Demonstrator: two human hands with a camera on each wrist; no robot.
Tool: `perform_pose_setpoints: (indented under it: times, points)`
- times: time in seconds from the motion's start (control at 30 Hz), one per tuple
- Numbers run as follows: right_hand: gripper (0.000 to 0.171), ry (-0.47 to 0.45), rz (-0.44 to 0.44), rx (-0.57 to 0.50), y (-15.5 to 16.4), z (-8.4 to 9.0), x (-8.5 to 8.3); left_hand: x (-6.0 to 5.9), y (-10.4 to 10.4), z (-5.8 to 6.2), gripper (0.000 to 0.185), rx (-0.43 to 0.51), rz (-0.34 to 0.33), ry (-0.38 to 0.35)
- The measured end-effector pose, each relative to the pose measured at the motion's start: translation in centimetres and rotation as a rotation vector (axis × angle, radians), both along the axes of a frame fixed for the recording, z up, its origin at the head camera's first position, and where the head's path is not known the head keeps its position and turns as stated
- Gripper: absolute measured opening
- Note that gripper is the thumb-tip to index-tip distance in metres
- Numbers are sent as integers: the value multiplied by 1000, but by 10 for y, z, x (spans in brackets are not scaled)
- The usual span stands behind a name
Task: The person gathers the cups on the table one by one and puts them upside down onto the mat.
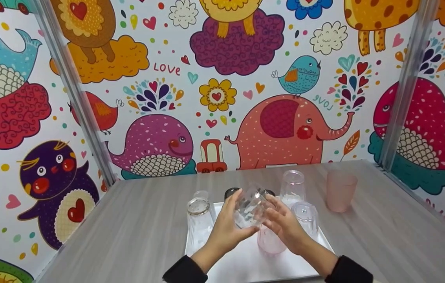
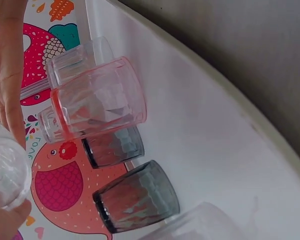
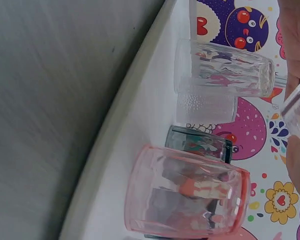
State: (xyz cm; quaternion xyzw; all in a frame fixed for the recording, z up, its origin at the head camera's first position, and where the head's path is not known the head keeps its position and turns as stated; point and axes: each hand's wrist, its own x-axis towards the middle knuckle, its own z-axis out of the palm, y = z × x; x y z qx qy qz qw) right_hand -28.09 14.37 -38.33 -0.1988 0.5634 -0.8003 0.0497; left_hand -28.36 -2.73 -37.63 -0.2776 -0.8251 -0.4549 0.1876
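Note:
Both hands hold one clear glass (image 1: 250, 208) tilted over the white tray (image 1: 242, 267). My left hand (image 1: 226, 222) grips its left side, thumb along the lower edge. The fingers of my right hand (image 1: 285, 223) curl against its right side. Just under the hands stands a pink-tinted glass (image 1: 272, 240), also large in the right wrist view. Two dark grey glasses are behind the hands, mostly hidden in the head view; one grey glass (image 2: 137, 196) shows well in the left wrist view. The held glass (image 2: 7, 172) shows partly at that view's edge.
At the tray's left stands a tall clear glass (image 1: 199, 220), with a textured clear glass (image 3: 207, 107) behind it. A clear glass (image 1: 308, 216) and a tall pinkish one (image 1: 293, 184) stand right. A frosted pink cup (image 1: 341, 191) sits on the table. Patterned walls (image 1: 167, 145) enclose it.

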Motion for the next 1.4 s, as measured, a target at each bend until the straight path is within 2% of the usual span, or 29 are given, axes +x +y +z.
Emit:
perform_pose_setpoints:
  times: [0.1, 0.2, 0.27, 0.37, 0.47, 0.53, 0.63, 0.73, 0.8, 0.87, 0.93, 0.97, 1.03, 1.17, 1.2, 1.27, 1.33, 1.4]
  points:
    - [69, 39, 7, 48, 9, 5, -1, -1, -4, 7, 85, -21, -1, 35]
    - [65, 66, -37, 91, 21, 9, -2, -1, -12, 15, 85, -76, 9, 66]
    - [62, 69, -92, 89, 28, 11, -2, -2, -17, 21, 85, -132, 22, 76]
    - [58, 66, -176, 33, 39, 13, -1, -4, -22, 31, 82, -265, 40, 94]
    - [56, 72, -234, -12, 49, 13, -1, -6, -23, 40, 76, -476, 59, 107]
    - [55, 71, -262, -13, 54, 12, -1, -6, -19, 45, 71, -678, 79, 164]
    - [56, 67, -294, -1, 59, 11, -2, -8, -10, 49, 58, -1001, 113, 324]
    - [57, 64, -305, -5, 61, 11, 0, -12, 1, 49, 46, -1253, 152, 485]
    - [57, 61, -301, -11, 62, 12, 2, -15, 6, 46, 39, -1356, 148, 522]
    - [58, 64, -297, -4, 62, 13, 4, -19, 10, 40, 34, -1420, 133, 539]
    - [58, 63, -304, 7, 64, 12, 5, -24, 12, 32, 27, -1489, 114, 542]
    - [59, 69, -305, 21, 65, 10, 4, -32, 12, 23, 26, -1504, 102, 568]
    - [61, 100, -300, 20, 71, 0, -1, -36, 14, 14, 24, -1569, 104, 589]
    - [58, 213, -236, -65, 96, -48, -39, -41, 17, -2, 22, -1673, 129, 661]
    - [57, 233, -227, -86, 103, -62, -50, -36, 18, 0, 20, -1704, 138, 668]
    - [57, 239, -217, -109, 116, -87, -71, -37, 19, -6, 15, -1711, 145, 722]
    - [57, 212, -250, -99, 123, -104, -84, -37, 20, -10, 13, -1709, 144, 756]
    - [57, 193, -262, -104, 127, -111, -88, -37, 21, -13, 14, -1707, 146, 770]
